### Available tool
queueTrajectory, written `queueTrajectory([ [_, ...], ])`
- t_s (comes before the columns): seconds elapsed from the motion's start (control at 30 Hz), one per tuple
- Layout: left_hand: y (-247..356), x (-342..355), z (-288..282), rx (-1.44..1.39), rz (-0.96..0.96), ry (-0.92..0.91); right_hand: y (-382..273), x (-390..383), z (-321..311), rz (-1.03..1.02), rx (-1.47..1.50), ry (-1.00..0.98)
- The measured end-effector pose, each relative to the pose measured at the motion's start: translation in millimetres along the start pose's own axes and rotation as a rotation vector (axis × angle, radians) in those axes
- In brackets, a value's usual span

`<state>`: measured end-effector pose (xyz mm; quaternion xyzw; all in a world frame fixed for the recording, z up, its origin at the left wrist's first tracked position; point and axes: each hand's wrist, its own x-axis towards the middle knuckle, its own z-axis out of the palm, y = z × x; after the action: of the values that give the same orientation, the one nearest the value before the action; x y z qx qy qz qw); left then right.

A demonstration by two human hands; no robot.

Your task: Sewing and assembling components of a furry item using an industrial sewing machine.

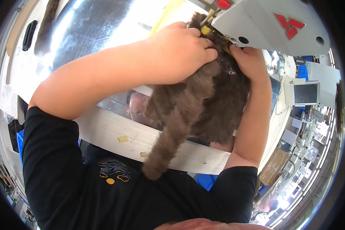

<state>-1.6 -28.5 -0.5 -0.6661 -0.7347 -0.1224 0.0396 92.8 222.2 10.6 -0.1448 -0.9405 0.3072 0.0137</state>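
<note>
A brown plush piece (226,103) with long fur lies bunched below the sewing machine (257,27). One tube-like furry part of it hangs over the table's near edge towards my shirt. My left hand (184,51) is closed on the plush just left of the machine's needle area, its fingers curled into the fur. On the right, my right hand (249,61) grips the plush's edge, thumb on top; the machine head partly hides its other fingers. Needle and presser foot are hard to make out among fur and fingers.
The shiny metal work surface (103,30) has a pale wooden front edge (111,134). A narrow brown furry strip (48,27) and a black oblong object (29,35) lie far left. A small screen (306,94) stands at the right.
</note>
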Motion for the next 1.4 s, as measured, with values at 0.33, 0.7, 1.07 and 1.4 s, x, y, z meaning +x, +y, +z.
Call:
queueTrajectory([
  [0.33,-16,-3,-6,-0.134,0.007,-0.023,-3,-3,9,-0.083,0.171,0.130],
  [0.7,-64,19,7,-0.074,0.083,0.010,-8,-57,21,-0.404,0.111,0.105],
  [1.07,-71,22,4,-0.019,0.036,-0.102,-17,-54,36,-0.442,-0.198,0.130],
  [1.4,-71,25,1,-0.017,0.017,-0.167,-18,-53,34,-0.389,-0.127,0.107],
])
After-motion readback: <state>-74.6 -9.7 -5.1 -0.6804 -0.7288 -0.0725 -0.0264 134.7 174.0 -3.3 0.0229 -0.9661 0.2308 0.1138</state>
